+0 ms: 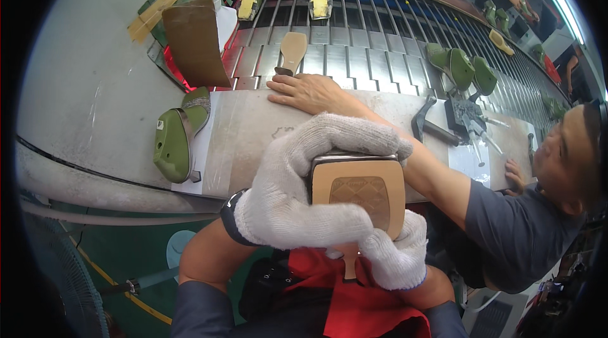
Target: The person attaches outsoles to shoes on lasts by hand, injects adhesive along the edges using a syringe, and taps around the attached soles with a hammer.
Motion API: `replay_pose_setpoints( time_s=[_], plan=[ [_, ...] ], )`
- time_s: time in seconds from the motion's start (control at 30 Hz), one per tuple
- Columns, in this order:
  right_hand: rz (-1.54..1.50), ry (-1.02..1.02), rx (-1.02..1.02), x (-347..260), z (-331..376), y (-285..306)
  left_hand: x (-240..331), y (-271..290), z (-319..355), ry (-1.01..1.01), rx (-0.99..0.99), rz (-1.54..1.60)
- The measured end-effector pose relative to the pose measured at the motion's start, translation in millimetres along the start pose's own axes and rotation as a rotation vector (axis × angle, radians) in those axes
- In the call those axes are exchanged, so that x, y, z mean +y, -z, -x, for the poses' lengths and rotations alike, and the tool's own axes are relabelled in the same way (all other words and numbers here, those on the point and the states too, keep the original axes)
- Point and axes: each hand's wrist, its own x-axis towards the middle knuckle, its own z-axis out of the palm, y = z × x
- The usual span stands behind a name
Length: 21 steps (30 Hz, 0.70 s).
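Both of my hands wear white knit gloves. Between them, close in front of me, is a shoe [387, 187] with its tan sole turned toward me; a brown diamond-patterned panel fills the forepart. My left hand [297, 179] curls round the far edge and left side of the shoe, with its thumb across the lower sole. Closed on the lower right edge, my right hand [399, 252] lies partly behind the sole. The narrow rear part of the sole points down toward my red and black apron [354, 309]. My hands hide most of the upper.
A green shoe last with a strap [174, 145] lies on the bench [247, 148]. A co-worker's hand [310, 92] reaches across, next to a tan sole [293, 50] on the slatted conveyor [354, 62]. A hammer [437, 126], a metal fixture [465, 116] and green lasts [461, 69] are at right.
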Motion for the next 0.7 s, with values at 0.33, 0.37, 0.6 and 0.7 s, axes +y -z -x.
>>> replay_pose_setpoints(
  time_s=[0.33, 0.37, 0.6, 0.7],
  plan=[
    [-0.189, -0.105, 0.000, -8.8, -13.6, 14.7, -18.4, -4.2, -25.9, -0.144, 0.040, 0.136],
    [-0.172, -0.122, -0.002, -13.3, -16.2, 18.2, -23.3, -3.0, -27.9, -0.137, 0.079, 0.159],
    [-0.125, -0.106, 0.052, -19.0, -22.7, 25.9, -32.9, 0.0, -38.9, -0.095, 0.083, 0.199],
    [-0.086, -0.044, 0.113, -26.3, -23.1, 26.6, -40.7, -0.6, -50.1, -0.142, 0.007, 0.387]
  ],
)
